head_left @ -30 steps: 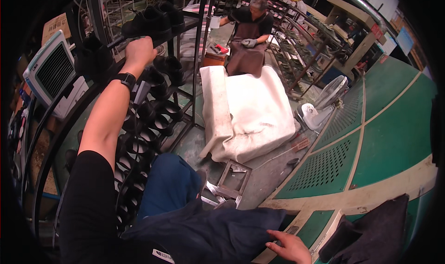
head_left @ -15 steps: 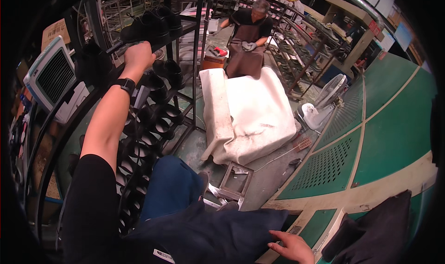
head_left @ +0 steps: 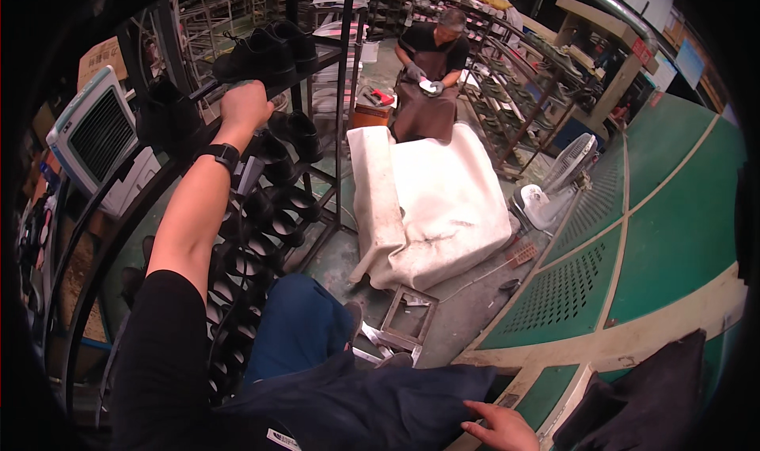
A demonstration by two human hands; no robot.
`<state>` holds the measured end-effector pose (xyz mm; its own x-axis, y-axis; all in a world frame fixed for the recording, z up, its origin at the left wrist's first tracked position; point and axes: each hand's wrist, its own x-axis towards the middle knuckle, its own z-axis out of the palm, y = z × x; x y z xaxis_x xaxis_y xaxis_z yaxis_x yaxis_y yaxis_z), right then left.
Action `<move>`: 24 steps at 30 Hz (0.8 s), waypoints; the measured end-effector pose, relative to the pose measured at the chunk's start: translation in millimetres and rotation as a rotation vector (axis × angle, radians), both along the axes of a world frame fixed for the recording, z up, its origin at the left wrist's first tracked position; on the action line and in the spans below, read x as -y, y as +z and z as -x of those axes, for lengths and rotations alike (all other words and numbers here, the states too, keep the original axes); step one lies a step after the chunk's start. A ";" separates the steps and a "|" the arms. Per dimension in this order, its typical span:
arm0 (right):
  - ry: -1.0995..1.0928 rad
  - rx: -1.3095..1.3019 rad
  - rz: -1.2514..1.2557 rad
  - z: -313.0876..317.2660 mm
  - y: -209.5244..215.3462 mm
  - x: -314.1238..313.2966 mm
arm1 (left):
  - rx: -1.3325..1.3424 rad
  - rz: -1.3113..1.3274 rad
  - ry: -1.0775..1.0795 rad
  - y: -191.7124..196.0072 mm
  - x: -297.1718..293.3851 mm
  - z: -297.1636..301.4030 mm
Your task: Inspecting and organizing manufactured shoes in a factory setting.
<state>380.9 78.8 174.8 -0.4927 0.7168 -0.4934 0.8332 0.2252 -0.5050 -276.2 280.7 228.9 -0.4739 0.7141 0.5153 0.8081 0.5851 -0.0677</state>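
My left arm reaches up to a black metal shoe rack. There my left hand is closed round the rack's upper rail, its fingertips partly hidden. Black shoes stand on the top shelf just beyond that hand, and another dark shoe sits to its left. Several more black shoes fill the tiers below. Low at the right, my right hand has its fingers apart and holds nothing. It is beside the edge of a navy apron over my lap.
A seated co-worker handles a pale piece behind a cover-draped block. Green machine panels line the right, with a dark cloth over the near edge. A white fan, a metal frame and an air cooler stand around.
The co-worker's outstretched hand has come back to the other hand, and a pale piece is now between them. My view has shifted slightly; both my hands keep their places.
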 end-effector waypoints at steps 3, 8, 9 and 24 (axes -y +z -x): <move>-0.003 -0.026 0.005 -4.4 -4.4 2.1 | 0.049 0.076 0.067 5.9 -2.2 -10.8; 0.001 -0.021 0.006 -4.8 -3.3 2.8 | 0.044 0.031 0.020 0.6 -4.6 -8.0; 0.007 -0.024 0.011 -3.0 -0.1 2.2 | 0.041 0.036 0.026 0.8 -4.4 -7.3; -0.029 0.041 0.092 5.4 8.7 2.1 | 0.056 0.084 0.062 2.5 -3.5 -9.3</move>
<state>375.5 76.7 183.4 -0.4502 0.6815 -0.5769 0.8592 0.1547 -0.4877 -266.9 284.2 231.4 -0.5444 0.7225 0.4261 0.7747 0.6279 -0.0747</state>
